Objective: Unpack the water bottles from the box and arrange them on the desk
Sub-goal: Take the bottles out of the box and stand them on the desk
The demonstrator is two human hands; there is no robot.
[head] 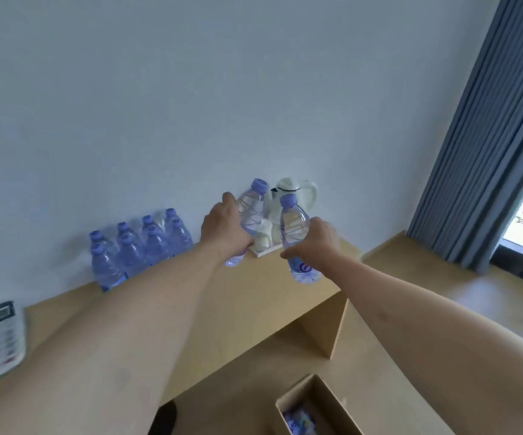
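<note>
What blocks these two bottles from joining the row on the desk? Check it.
Nothing visible. The left hand and right hand each hold a water bottle above bare desk, between the standing bottles and the kettle tray.

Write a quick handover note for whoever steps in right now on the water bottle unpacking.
Left hand grips one bottle; right hand grips another bottle, both held above the desk.
Done: a group of bottles stands in rows by the wall, left of the white kettle.
Left: set these two down with the group, then go back to the open box on the floor, where something blue still shows inside.
</note>
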